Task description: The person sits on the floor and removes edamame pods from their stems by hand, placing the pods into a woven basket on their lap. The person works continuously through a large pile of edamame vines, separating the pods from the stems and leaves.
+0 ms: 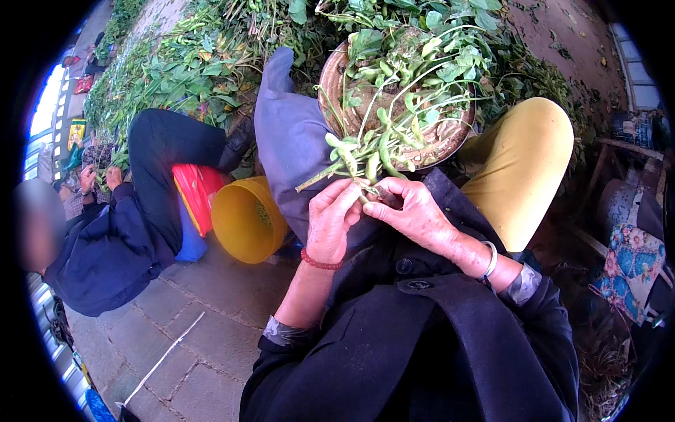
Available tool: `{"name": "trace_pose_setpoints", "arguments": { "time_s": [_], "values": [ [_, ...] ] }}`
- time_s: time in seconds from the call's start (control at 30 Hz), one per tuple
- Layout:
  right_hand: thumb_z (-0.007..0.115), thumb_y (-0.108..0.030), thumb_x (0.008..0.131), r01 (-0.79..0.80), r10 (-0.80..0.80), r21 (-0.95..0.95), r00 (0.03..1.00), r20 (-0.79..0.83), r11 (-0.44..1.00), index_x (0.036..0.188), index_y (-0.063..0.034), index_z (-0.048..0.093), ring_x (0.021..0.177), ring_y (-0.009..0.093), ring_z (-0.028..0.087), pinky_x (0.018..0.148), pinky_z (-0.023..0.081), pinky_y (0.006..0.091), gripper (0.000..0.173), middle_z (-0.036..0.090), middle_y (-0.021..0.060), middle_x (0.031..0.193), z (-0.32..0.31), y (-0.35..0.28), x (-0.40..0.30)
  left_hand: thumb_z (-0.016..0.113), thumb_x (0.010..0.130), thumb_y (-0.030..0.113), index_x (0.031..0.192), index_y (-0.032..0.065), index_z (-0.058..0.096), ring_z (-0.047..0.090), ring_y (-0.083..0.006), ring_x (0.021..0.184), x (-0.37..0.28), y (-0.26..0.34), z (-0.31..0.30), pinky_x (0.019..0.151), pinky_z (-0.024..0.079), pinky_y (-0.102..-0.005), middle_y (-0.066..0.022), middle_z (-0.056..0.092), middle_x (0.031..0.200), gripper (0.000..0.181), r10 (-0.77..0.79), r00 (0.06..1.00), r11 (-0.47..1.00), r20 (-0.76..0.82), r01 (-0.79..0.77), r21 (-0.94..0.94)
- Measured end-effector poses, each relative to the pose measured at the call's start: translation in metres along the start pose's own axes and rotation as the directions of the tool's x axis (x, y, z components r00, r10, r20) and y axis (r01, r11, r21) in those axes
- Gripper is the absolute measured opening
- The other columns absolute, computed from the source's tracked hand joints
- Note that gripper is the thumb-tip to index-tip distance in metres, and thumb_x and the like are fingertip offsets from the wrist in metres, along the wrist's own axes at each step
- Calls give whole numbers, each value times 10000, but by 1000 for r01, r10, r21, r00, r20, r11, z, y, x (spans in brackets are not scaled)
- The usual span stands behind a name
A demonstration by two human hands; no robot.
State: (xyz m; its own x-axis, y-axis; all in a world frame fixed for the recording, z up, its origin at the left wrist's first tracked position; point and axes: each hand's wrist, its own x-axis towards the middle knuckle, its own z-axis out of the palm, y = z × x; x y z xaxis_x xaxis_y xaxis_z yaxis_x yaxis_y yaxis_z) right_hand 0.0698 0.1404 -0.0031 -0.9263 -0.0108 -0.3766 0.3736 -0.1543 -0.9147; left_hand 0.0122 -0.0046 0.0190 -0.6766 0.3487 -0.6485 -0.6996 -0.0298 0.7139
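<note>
My left hand (333,213), with a red bead bracelet at the wrist, and my right hand (414,210), with a silver bangle, meet over my lap. Fingertips of both pinch a green bean pod (372,189), probably soybean; the fingers partly cover it. Just beyond them lies a cut bean stalk (322,175) bearing several plump pods (385,150). The stalk rests across my thigh and the near rim of a round, brown-stained basin (331,79). More leafy stalks and pods fill the basin, which sits between my knees.
A yellow bucket (224,229) with green beans inside stands tilted to my left. Beside it, a person in dark clothes (113,248) sits near a red plastic bag (192,195). Bean plants (184,79) heap up ahead. At right is a flowered cloth (630,264).
</note>
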Motion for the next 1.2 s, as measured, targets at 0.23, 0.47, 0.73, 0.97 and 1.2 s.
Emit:
{"name": "trace_pose_setpoints", "arguments": {
  "time_s": [0.23, 0.47, 0.73, 0.97, 1.2],
  "values": [
    [634, -108, 799, 77, -88, -101, 989, -116, 992, 799, 3, 584, 610, 40, 420, 536, 398, 242, 122, 523, -12, 644, 6, -1, -2, 454, 862, 99, 932, -12, 564, 458, -55, 621, 3, -1, 2, 543, 385, -160, -20, 561, 799, 172, -58, 998, 988, 7, 59, -141],
    [608, -106, 823, 98, -102, -158, 995, -18, 983, 761, 15, 534, 637, 25, 402, 538, 385, 226, 154, 505, -34, 646, 4, -1, 3, 422, 865, 101, 917, 10, 552, 367, -10, 540, -1, -10, 4, 457, 284, -136, 26, 509, 740, 167, -21, 1000, 993, -15, 20, -116],
    [566, -120, 839, 50, -50, 1, 997, -57, 999, 791, 24, 537, 636, 36, 457, 553, 419, 243, 154, 542, 34, 641, 11, -7, 4, 442, 852, 95, 976, -1, 554, 474, -49, 639, 1, -18, 1, 546, 376, -161, -9, 562, 838, 192, 15, 998, 978, 63, -1, -209],
    [535, -115, 871, 9, -11, -35, 998, -55, 999, 795, -8, 532, 663, 23, 471, 592, 414, 200, 131, 549, -19, 696, 8, 0, 5, 471, 852, 123, 918, 52, 526, 511, -85, 708, 6, -13, -3, 599, 422, -188, -14, 543, 865, 112, -120, 977, 869, 174, 188, -458],
    [558, -156, 872, 61, -55, 106, 997, -62, 993, 775, -33, 535, 548, 33, 446, 508, 383, 197, 158, 505, -32, 621, 11, 5, 11, 477, 828, 97, 881, 48, 536, 491, -88, 673, 6, -15, 2, 568, 390, -184, -2, 530, 804, 93, -119, 992, 938, 32, 123, -324]
  ]
}}
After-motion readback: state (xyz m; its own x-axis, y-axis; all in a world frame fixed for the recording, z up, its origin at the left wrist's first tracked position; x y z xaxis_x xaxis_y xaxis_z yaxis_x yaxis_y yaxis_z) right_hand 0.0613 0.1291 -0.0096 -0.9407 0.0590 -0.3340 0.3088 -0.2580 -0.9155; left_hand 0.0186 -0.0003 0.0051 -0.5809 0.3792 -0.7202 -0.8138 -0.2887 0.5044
